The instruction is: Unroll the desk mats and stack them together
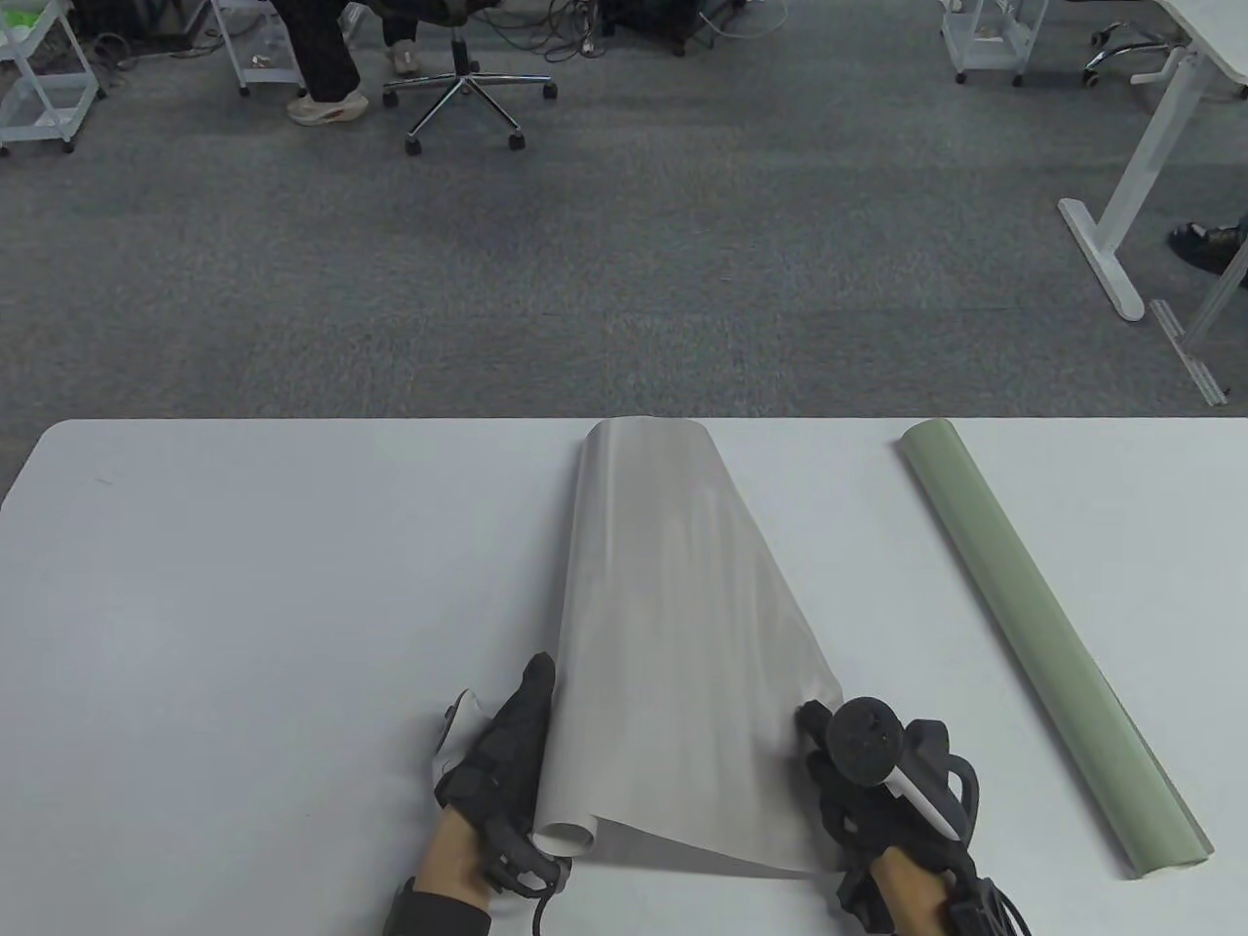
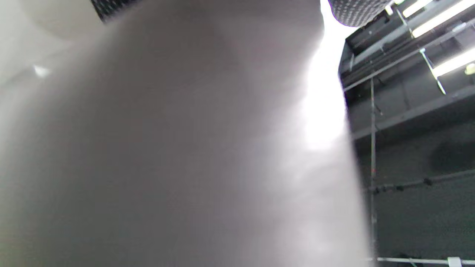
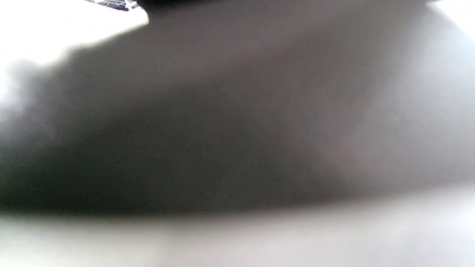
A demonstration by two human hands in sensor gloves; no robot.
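Observation:
A grey desk mat [image 1: 673,634] lies partly unrolled in the middle of the white table [image 1: 244,604], running from the far edge to the near edge. Its left side is still curled into a roll. My left hand [image 1: 507,770] holds the rolled part at its near end. My right hand [image 1: 858,780] grips the mat's loose near right edge and lifts it off the table. A green desk mat [image 1: 1043,634] lies rolled up to the right, apart from both hands. The grey mat fills the left wrist view [image 2: 167,148] and the right wrist view [image 3: 222,129], blurred.
Beyond the table's far edge is grey carpet with an office chair [image 1: 468,88], a seated person's legs [image 1: 327,68] and a white desk leg [image 1: 1111,234] at the right.

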